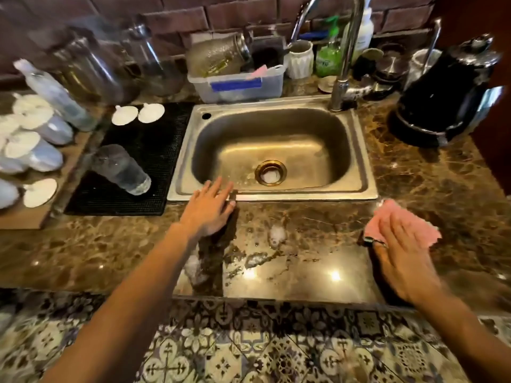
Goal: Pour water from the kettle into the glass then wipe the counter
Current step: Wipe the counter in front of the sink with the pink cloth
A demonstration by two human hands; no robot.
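Observation:
A black kettle [448,92] stands on its base at the back right of the brown marble counter [304,225]. A clear glass [120,170] holding water stands on a black mat [138,150] left of the sink. My right hand [401,258] lies flat with fingers together on a pink cloth [406,225], pressing it onto the counter at the front right. My left hand [211,208] rests flat with fingers spread on the counter at the sink's front rim, holding nothing. Small wet patches [276,234] glisten on the counter between my hands.
A steel sink [362,161] with a tall faucet [343,64] sits mid-counter. Behind it are a plastic tub [237,87] of jars, a white cup [300,59] and a green soap bottle [329,51]. Glass jars, a plastic bottle [52,92] and white lids crowd the left.

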